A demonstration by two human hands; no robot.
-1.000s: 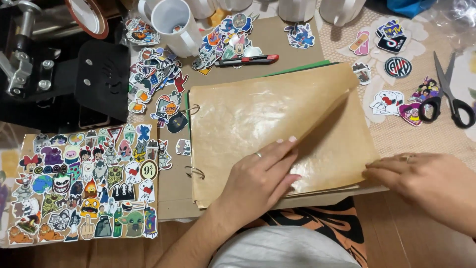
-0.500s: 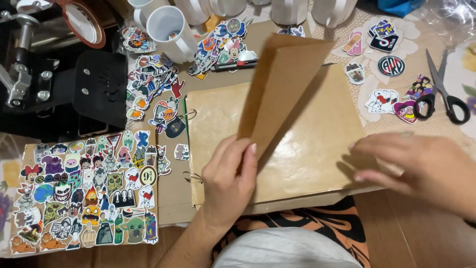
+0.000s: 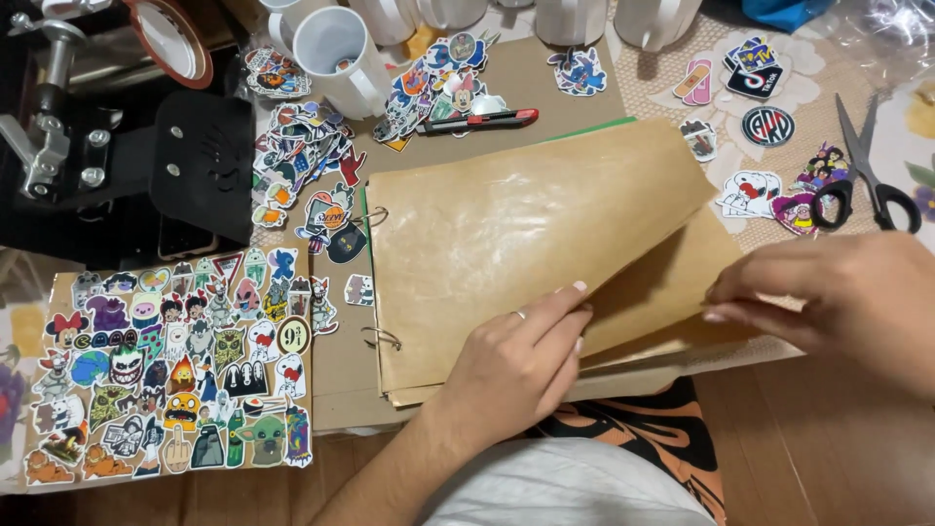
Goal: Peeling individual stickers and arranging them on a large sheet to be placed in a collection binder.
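Note:
A ring-bound stack of glossy brown sheets [image 3: 672, 282] lies in front of me on the table. Its top sheet [image 3: 516, 214] is raised at the lower right corner and curves over the rest. My left hand [image 3: 516, 365], a ring on one finger, rests on the stack with its fingertips tucked under that raised sheet, propping it up. My right hand [image 3: 838, 302] comes in from the right and pinches the right edge of the lower sheets. Two metal rings [image 3: 382, 338] bind the stack on its left side.
A card covered in cartoon stickers [image 3: 166, 370] lies at the left. Loose stickers [image 3: 302, 156] are piled beside a black mug press [image 3: 117, 146]. White mugs [image 3: 341, 58] stand at the back, with a red and black utility knife [image 3: 477, 121]. Black scissors [image 3: 867, 175] lie at the right.
The top sheet stood nearly upright half a second ago and has come back down over the stack. My right hand has moved in to the sheets' right edge.

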